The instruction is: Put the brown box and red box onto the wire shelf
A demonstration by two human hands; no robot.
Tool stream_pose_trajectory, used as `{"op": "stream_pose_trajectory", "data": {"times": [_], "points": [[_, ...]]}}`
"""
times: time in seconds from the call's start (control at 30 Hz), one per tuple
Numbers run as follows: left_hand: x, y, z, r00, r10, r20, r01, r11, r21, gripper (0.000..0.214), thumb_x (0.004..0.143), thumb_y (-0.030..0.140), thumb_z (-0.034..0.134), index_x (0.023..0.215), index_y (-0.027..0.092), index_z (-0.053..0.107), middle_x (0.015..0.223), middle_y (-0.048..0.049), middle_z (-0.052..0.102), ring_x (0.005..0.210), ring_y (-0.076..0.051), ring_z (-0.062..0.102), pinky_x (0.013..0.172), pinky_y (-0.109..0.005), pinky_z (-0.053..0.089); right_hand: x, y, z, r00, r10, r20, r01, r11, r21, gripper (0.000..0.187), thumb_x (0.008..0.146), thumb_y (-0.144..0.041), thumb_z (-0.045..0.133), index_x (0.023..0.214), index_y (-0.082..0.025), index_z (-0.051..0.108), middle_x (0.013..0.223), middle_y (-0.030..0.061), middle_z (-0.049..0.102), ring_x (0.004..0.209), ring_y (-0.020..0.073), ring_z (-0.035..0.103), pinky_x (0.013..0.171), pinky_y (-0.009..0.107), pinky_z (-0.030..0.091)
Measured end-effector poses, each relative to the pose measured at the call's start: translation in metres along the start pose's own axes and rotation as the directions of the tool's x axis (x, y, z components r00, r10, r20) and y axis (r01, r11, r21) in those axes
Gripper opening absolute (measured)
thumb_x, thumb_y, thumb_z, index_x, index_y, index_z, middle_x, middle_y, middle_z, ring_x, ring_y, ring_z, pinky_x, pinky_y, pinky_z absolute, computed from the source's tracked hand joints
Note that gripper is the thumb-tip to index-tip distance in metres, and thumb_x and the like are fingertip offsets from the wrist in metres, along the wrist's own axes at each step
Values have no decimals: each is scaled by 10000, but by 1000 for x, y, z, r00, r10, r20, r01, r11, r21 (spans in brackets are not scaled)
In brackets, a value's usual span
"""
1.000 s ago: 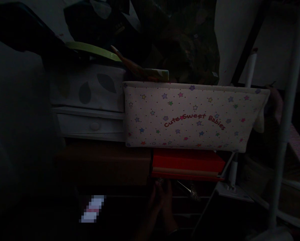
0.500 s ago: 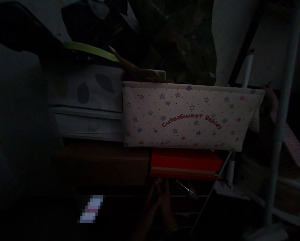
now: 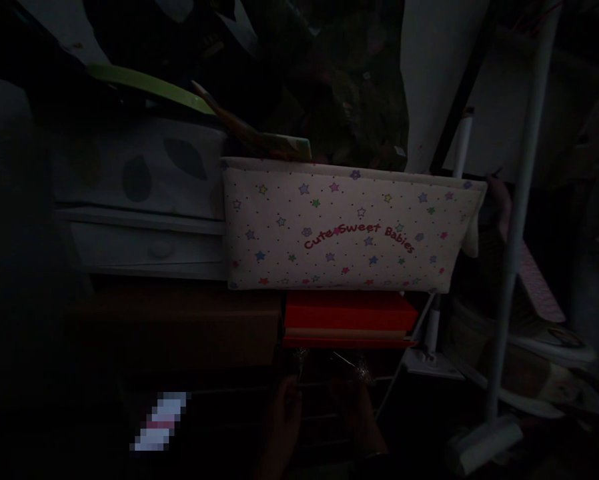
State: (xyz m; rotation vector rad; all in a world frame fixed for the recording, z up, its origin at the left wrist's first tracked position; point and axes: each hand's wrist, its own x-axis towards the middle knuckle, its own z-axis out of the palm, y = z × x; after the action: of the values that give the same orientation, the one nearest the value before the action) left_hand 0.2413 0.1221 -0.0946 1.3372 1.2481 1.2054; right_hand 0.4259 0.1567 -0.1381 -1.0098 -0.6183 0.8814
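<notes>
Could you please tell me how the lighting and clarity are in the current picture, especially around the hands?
Head view: very dim overall, though the star-printed box is legible and the red box shows its colour; head view: the left hand and right hand sink into shadow, so finger detail is lost; head view: the bright patch at lower left is pixelated.

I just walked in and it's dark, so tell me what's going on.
A person's left hand is near one glittery item and the right hand is near another glittery item, the hands apart. It is too dark to tell whether either holds anything. Above them sit a red box and, higher, a star-print storage box lettered "Cute Sweet Babies".
</notes>
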Motion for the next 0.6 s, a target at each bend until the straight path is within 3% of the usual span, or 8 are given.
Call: {"op": "stream_pose_trajectory", "data": {"times": [0.2, 0.37, 0.6], "points": [[-6, 4, 8, 992, 118, 34, -122, 982, 143, 331, 829, 361, 417, 1019, 166, 607, 1111, -150, 640, 1057, -267, 595, 973, -447, 422, 5, -7, -2, 976, 217, -32, -204, 951, 231, 505, 637, -607, 662, 961, -222, 613, 919, 56, 725, 876, 238, 681, 807, 398, 537], [-4, -4, 12, 978, 200, 65, -209, 958, 198, 312, 857, 344, 392, 978, 182, 630, 1060, -134, 646, 1031, -258, 598, 959, -459, 426, 12, -3, 0, 961, 272, -58, -247, 930, 273, 509, 591, -612, 690, 915, -228, 607, 868, 40, 724, 877, 230, 679, 786, 366, 546], [-3, -8, 11, 966, 239, 96, -255, 939, 232, 243, 836, 255, 425, 935, 189, 636, 1010, -117, 635, 967, -238, 607, 905, -426, 456, 23, 4, 9, 939, 307, -154, -273, 940, 206, 400, 503, -485, 755, 727, -193, 599, 669, 26, 688, 670, 215, 678, 641, 338, 554]]}}
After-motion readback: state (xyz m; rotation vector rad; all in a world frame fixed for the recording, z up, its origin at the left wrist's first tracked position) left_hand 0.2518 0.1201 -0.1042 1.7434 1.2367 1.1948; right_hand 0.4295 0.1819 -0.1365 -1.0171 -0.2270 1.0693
